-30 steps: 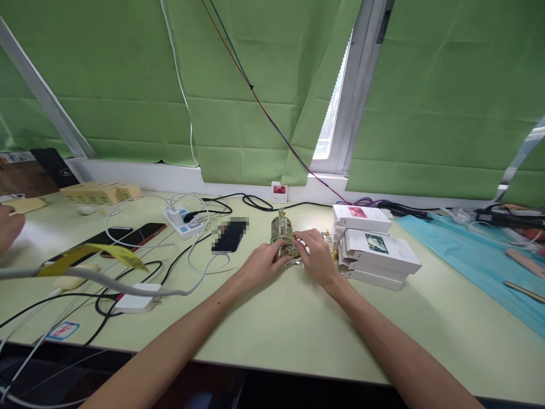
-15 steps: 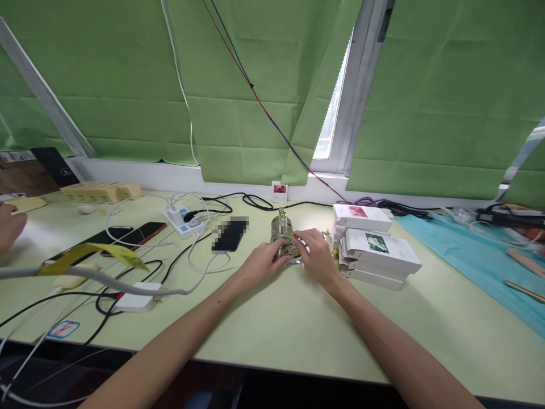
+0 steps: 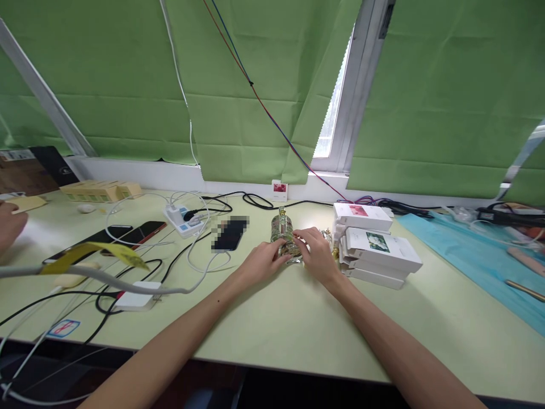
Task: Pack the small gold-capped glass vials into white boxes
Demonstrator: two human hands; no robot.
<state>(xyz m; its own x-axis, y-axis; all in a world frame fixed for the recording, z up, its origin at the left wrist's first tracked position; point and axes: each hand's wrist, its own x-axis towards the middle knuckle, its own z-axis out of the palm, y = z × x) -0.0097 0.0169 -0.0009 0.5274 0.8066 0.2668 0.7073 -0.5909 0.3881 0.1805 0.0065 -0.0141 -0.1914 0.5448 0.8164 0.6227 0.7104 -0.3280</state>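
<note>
Green-gold ornament [image 3: 281, 228] between hands [image 3: 264, 262] [image 3: 318, 255]; white boxes [image 3: 374, 271], flower labels [image 3: 378, 242], unreadable

Single head-worn view, looking forward and down, table [image 3: 298, 335] close, green curtain [image 3: 238, 136] beyond

There are two bare hands, one left hand [image 3: 261, 266] and one right hand [image 3: 318, 258], with one patterned green-and-gold cylindrical object [image 3: 279, 228] at their fingers [image 3: 307, 236] and one shiny silver-and-gold piece [image 3: 327, 236] (mostly hidden, so perhaps more than one) just right of them. Farther right of the fingers stand two stacks of white cardboard boxes [image 3: 398, 253], layers too overlapped to count, then one blue plastic sheet [image 3: 460, 255] and one thin gold-coloured rod [image 3: 525, 291]. Beyond the fingers is one small white box with a red picture [image 3: 280, 192]. Left of them lie three flat dark-screened devices [image 3: 232, 236], one white power strip [image 3: 184, 227] and one white rectangular block [image 3: 138, 296]; well left, one co-worker's hand [image 3: 11, 227].
</note>
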